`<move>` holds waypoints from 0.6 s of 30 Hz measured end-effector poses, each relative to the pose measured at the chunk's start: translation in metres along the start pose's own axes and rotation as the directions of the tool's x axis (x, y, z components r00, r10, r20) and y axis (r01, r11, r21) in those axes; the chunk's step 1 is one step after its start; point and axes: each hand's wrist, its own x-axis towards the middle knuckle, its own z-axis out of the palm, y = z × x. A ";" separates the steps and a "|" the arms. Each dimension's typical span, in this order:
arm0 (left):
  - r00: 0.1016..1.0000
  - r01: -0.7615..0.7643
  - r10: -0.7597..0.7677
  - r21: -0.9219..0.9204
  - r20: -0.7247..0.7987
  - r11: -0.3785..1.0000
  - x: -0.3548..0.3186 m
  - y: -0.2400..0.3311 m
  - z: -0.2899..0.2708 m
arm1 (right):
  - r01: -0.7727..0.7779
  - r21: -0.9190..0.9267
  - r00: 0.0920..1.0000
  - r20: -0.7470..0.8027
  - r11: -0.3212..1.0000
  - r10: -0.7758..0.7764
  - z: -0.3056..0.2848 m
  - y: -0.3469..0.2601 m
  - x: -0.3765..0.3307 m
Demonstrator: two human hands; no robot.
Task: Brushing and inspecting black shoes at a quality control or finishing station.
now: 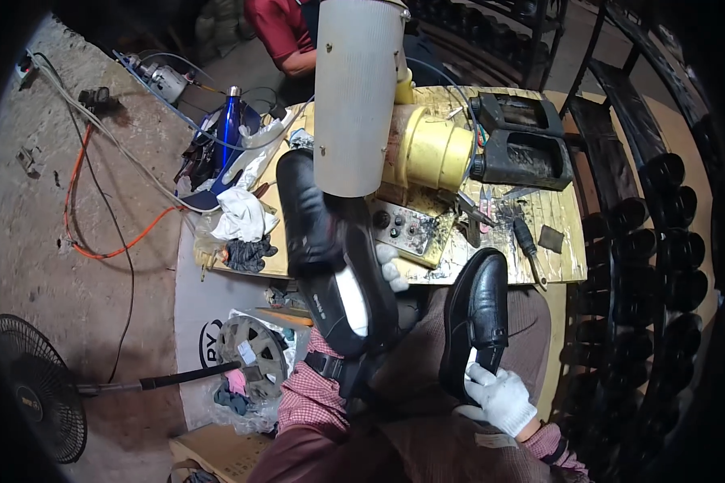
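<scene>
Left of centre, overlapping black shoes (304, 229) are hiding most of the left hand (390, 268), which is apparently holding them; lower right, a lone loafer (487, 304) is pointing upward, the right hand (501, 398) gripping its heel. Keeping fingers off glossy uppers should be helping.

Rough, stained floor (40, 249) spreads at nine o'clock; a yellowish worktop (568, 229) at one; dark rack (612, 87) toward three.
</scene>
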 end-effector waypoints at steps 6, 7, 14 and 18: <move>0.944 0.329 -0.258 -0.557 0.204 0.763 -0.025 -0.033 -0.020 | 0.087 0.103 0.989 -0.129 0.991 -0.073 0.010 0.007 0.001; 0.905 0.266 0.026 -0.612 0.426 0.745 -0.024 -0.046 -0.006 | 0.159 0.138 0.970 -0.208 0.978 -0.128 0.011 0.010 0.002; 0.863 0.485 -0.377 -0.342 0.336 0.805 -0.052 -0.048 -0.006 | 0.072 0.932 0.944 -0.178 0.354 0.277 -0.083 0.002 -0.060; 0.895 0.411 -0.369 -0.138 0.252 0.901 -0.042 -0.072 0.045 | 0.346 0.260 0.820 -0.552 0.902 -0.155 -0.082 -0.023 -0.088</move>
